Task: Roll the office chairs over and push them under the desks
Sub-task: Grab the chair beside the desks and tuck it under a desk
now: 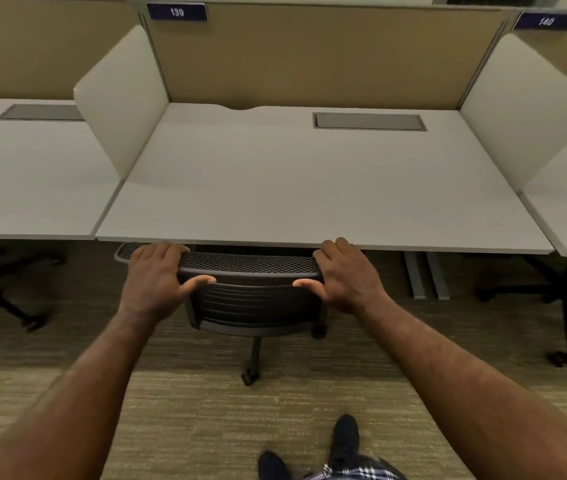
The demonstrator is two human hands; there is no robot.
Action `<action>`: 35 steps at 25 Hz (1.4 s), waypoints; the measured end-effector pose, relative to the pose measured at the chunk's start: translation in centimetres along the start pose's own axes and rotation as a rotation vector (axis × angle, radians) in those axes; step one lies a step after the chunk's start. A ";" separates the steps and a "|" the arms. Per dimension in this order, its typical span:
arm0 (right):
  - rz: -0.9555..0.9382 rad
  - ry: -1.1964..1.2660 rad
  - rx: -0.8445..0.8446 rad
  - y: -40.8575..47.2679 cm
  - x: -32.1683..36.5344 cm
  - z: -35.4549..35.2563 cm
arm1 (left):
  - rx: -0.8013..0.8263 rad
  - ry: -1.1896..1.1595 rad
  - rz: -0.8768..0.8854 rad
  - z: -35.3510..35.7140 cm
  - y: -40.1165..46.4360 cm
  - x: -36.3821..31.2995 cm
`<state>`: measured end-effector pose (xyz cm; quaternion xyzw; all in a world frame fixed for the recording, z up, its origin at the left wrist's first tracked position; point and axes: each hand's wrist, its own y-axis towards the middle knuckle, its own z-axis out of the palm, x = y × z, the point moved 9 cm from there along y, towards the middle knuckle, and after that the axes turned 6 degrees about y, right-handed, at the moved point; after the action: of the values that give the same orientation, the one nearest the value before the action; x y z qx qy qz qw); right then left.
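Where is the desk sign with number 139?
In the head view, the 139 sign sits top left on the tan partition, behind the middle desk.

black mesh-back chair (254, 299) tucked under white desk (309, 188).

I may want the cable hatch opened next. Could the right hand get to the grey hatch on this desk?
Probably yes: the right hand grips the chair back, and only bare desk lies before the hatch.
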<state>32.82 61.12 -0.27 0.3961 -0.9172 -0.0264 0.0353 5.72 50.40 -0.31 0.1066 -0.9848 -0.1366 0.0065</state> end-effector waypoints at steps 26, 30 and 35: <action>0.296 0.076 -0.068 -6.1 -19.1 -2.0 | 0.022 -0.072 0.056 1.7 8.1 -18.8; 0.318 0.097 -0.047 -6.0 -20.0 -1.6 | 0.033 -0.070 0.043 1.8 8.5 -19.3; 0.337 0.094 -0.022 -6.4 -20.2 -1.7 | 0.069 -0.063 0.030 2.0 8.4 -19.5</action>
<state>51.37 71.41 0.01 0.2373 -0.9676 -0.0114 0.0861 22.90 62.93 0.35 0.0878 -0.9902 -0.1057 -0.0261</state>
